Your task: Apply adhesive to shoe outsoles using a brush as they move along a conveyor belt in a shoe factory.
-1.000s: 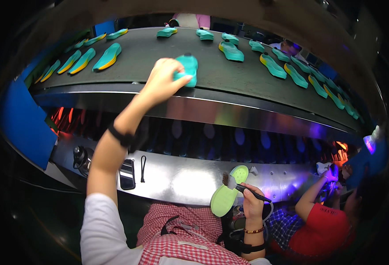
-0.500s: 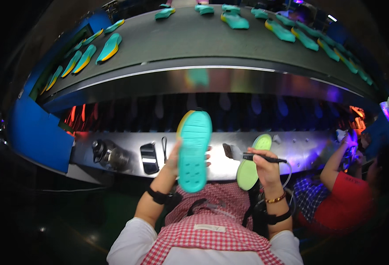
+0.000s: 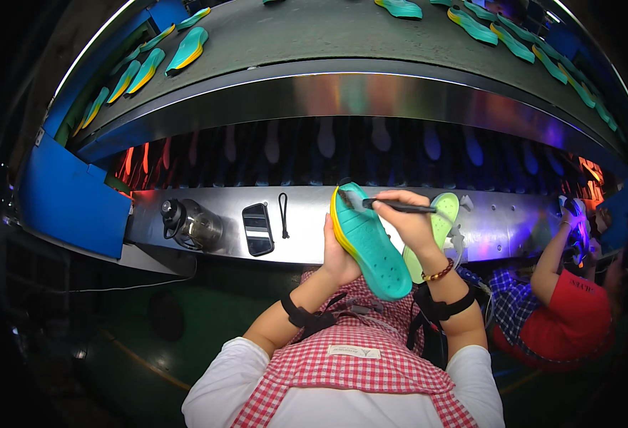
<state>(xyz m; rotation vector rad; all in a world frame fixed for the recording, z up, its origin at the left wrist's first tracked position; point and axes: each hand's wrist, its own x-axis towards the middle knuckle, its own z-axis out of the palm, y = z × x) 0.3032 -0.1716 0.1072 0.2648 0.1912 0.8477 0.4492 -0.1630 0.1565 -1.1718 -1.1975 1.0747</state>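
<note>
My left hand [image 3: 339,255] grips a teal shoe sole [image 3: 374,246] with a yellow side edge, holding it tilted above the front of the metal bench. Its fingers wrap around the left edge, and some are hidden beneath it. In my right hand [image 3: 408,220] is a brush [image 3: 399,206] with a black handle and a thin tube at its rear end. The bristles touch the top end of the teal sole. Behind my right hand a light green sole [image 3: 443,217] lies on the bench, partly covered by the hand and the teal sole.
On the metal bench [image 3: 307,246] stand a clear bottle [image 3: 201,227] with a black lid, a phone [image 3: 258,230] and a black strap loop [image 3: 284,214]. Beyond, a conveyor belt [image 3: 292,43] carries several teal soles. A co-worker in a red top [image 3: 574,310] sits at right.
The teal sole has moved right and tilted. My right hand has brought the brush from over the light green sole onto the teal one. The whole view has shifted.
</note>
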